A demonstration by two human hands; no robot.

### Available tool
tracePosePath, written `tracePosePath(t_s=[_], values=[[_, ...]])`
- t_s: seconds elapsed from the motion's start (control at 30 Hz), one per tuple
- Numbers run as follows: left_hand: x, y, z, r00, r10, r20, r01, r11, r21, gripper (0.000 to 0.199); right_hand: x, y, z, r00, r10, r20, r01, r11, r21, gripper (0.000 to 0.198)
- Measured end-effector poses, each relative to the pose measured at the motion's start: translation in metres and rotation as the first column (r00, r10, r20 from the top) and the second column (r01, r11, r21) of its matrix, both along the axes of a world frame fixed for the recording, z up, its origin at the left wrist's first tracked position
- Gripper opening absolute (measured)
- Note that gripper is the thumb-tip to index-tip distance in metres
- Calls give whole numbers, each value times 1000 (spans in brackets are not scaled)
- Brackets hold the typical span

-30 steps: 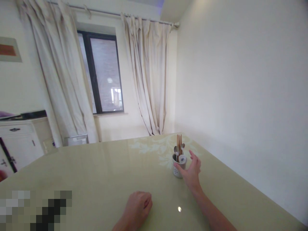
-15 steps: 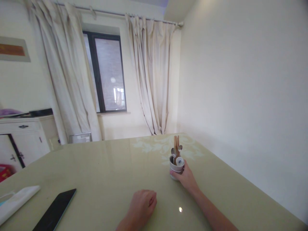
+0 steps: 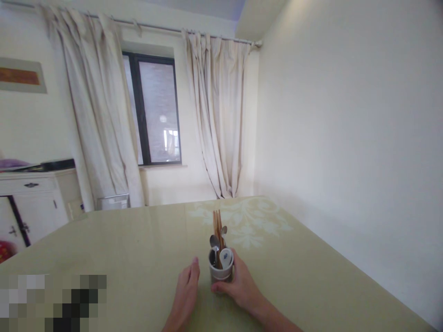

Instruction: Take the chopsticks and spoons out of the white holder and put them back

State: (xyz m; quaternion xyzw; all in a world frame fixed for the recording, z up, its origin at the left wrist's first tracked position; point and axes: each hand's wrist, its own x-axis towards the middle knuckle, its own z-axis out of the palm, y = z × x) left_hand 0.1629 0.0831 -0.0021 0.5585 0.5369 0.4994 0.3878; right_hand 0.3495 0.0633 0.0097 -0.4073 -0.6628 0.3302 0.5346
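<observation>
My right hand (image 3: 238, 282) is wrapped round a light grey utensil cup (image 3: 221, 273) from its right side, thumb across the front. Out of the cup rise wooden chopsticks (image 3: 217, 221), two metal spoons (image 3: 214, 241) and a white ceramic spoon (image 3: 226, 258) with a small blue mark. Just left of the cup, apart from it, is my left hand (image 3: 187, 288). It holds nothing, and its fingers are extended with the palm turned toward the cup.
The pale green glossy table (image 3: 145, 244) has a white floral pattern at its far end. A blurred-out dark object (image 3: 74, 304) lies at the lower left. A wall (image 3: 346, 138) runs along the right, and a white cabinet (image 3: 38, 198) stands at the left.
My right hand has brought the cup left and closer to me. My left hand has gone from curled to extended and shifted slightly left, beside the cup.
</observation>
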Motion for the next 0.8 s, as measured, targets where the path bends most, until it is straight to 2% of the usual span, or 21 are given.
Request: tracePosePath(t_s=[0.1, 0.2, 0.27, 0.4, 0.5, 0.63, 0.8], values=[[-2, 0, -2, 996, 43, 83, -39, 998, -38, 67, -6, -5, -4, 999, -7, 40, 7, 1000, -6, 77], [1, -2, -3, 991, -40, 125, 41, 999, -5, 61, -8, -10, -4, 999, 47, 13, -47, 999, -15, 81], [2, -2, -3, 985, -74, 158, 73, 997, 13, 63, -9, -12, -2, 996, 86, -3, -86, 996, -13, 80], [2, 9, 6, 958, -66, 279, 67, 998, 7, 71, -9, -14, 1, 994, 106, -1, -106, 994, -7, 81], [4, 21, 23, 926, -87, 368, 88, 996, 16, 77, -10, -16, 1, 990, 137, -29, -137, 991, 7, 85], [10, 35, 60, 867, -172, 468, 184, 983, 20, 78, -13, -20, 1, 987, 139, -76, -139, 990, -7, 82], [17, 40, 101, 847, -349, 400, 360, 932, 50, 76, -15, -19, 0, 986, 139, -93, -143, 989, -40, 80]])
